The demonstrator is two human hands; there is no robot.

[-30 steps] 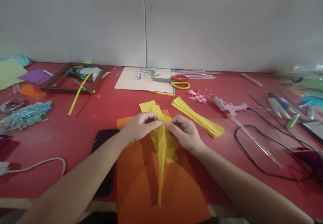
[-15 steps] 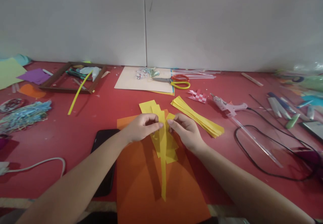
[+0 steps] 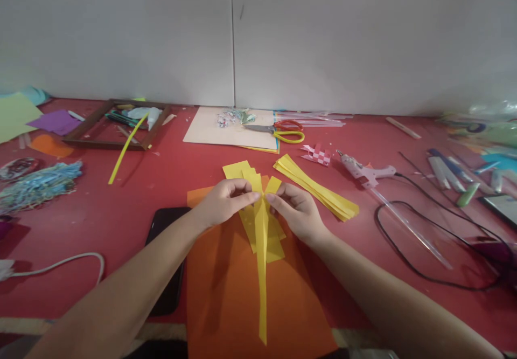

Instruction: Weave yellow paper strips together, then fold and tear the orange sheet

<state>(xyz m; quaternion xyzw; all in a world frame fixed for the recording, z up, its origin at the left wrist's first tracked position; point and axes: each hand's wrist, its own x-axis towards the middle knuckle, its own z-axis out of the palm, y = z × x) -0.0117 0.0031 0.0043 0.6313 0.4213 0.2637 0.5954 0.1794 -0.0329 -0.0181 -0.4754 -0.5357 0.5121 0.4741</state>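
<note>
Between my hands is a long yellow paper strip (image 3: 262, 256), creased lengthwise, its tail hanging towards me over an orange sheet (image 3: 226, 305). My left hand (image 3: 226, 202) pinches the strip near its upper end from the left. From the right, my right hand (image 3: 297, 211) pinches yellow paper close to the same spot, thumb and finger pressed together. Several yellow paper pieces (image 3: 275, 251) lie beneath and behind the hands on the orange sheet. A fanned bundle of yellow strips (image 3: 317, 186) rests on the table just right of my right hand.
A black phone (image 3: 167, 289) lies left of the orange sheet. Scissors (image 3: 278, 130) rest on a pale sheet (image 3: 202, 132) at the back. To the right are a woven pink piece (image 3: 319, 155) and a glue gun (image 3: 365, 171) with a black cable. A wooden frame (image 3: 100, 144) sits back left.
The strip looked flatter half a second ago and is now creased lengthwise between my fingers. Its lower tip has shifted. My right fingertips have drawn closer to the left ones.
</note>
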